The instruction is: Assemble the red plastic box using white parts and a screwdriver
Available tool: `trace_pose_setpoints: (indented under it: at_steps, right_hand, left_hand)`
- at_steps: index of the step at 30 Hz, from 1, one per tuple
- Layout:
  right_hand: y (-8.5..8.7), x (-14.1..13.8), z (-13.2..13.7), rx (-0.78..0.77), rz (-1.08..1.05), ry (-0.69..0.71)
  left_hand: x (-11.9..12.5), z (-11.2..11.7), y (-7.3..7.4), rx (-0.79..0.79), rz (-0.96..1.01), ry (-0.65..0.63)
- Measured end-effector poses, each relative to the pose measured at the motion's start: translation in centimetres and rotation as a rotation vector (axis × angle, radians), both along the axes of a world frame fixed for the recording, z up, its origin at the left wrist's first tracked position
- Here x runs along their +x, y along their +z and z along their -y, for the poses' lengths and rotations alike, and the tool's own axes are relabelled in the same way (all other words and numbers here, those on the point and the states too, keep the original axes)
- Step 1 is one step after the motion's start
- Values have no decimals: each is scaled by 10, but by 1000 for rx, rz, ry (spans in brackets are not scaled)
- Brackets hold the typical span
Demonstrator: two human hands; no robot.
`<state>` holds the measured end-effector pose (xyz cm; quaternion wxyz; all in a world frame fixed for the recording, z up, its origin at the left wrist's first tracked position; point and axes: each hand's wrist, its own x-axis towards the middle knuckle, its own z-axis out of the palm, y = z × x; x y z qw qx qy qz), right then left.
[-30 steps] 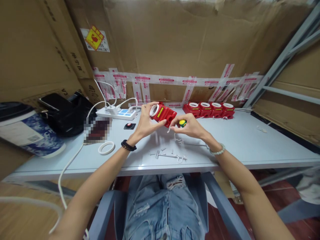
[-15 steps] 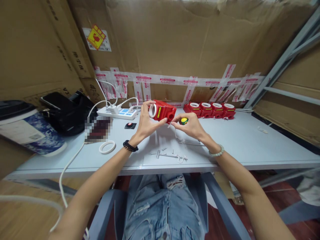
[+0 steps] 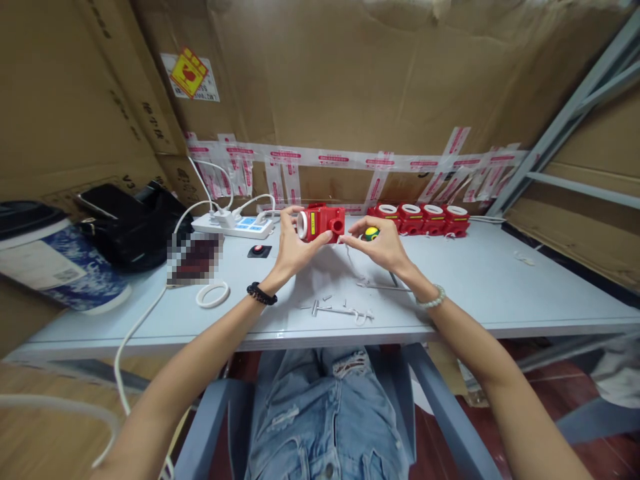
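A: Main risk from here?
B: Losing the white cord [image 3: 349, 255], probably. Pinched between right hand [image 3: 384, 248] thumb and fingertip only, right by the lower right corner of the red box [image 3: 327, 215]. Thin, so could slip out with a small tug.
A: Others?
B: Maybe dropping the yellow-green handle [image 3: 371, 233]. Tucked in that same right hand, so could fall on spreading fingers. Also small screws [image 3: 327, 298] and T-shaped tool [image 3: 341, 311] near the front edge: could roll off if brushed by a sleeve-less forearm.
A: Left grip?
B: Left hand [image 3: 294, 250] closed round the left end of the red box, thumb along the lower front, fingers behind the white ring [image 3: 302, 225]. Could twist if pulled hard from the right.
A: Box location?
B: Between both hands, over mid-table, about level. Can't tell if touching tabletop.
A: Pose?
B: Forearms angled inward, wrists over table. Right fingers curled, pointing left.
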<state>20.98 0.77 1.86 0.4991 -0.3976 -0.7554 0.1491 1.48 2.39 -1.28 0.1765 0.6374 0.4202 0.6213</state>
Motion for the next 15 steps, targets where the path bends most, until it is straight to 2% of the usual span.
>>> trace_pose_setpoints:
  at_steps: [5,10,12,15]
  right_hand:
    - [1,-2,6,193,131,5]
    - [-2,-3,8,311,357,-46]
    - [0,-3,10,341,344,-43]
    - [10,-1,17,436,115,-85]
  left_hand:
    - [2,1,-2,-88,12,-20]
    - [2,2,-1,-50,1,2]
    - [2,2,-1,-58,10,-4]
    - [2,1,0,-93,20,-5]
